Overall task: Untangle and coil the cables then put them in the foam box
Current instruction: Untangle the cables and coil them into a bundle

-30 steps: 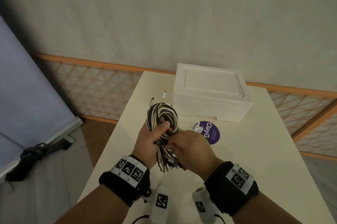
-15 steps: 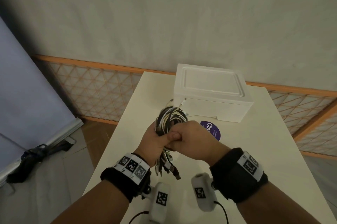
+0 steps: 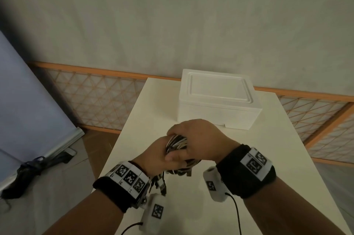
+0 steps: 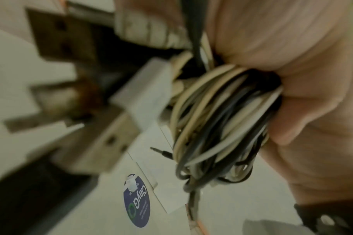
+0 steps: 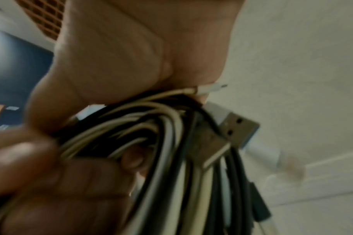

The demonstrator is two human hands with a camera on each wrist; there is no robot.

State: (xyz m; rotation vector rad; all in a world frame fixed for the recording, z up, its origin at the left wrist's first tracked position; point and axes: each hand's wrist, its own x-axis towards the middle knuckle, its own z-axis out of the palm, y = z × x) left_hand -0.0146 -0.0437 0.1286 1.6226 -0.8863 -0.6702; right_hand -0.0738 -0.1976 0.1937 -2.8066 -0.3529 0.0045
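A bundle of black and white cables hangs above the table between both hands. My left hand grips it from the left, thumb across the strands. My right hand curls over its top and far side. Loose plug ends dangle below my left wrist. The left wrist view shows the looped cable bundle held in curled fingers, with blurred USB plugs at the left. In the right wrist view the cable bundle sits under my palm, with a USB plug sticking out. The white foam box stands shut at the table's far end.
The cream table has drop-offs at left and right. A round purple sticker lies on the table near the box. An orange lattice fence and grey wall stand behind. A blue panel leans at the left.
Both hands have lifted the bundle up and toward the box. My right hand has moved from the bundle's near side to wrap over its top, hiding the purple sticker in the head view.
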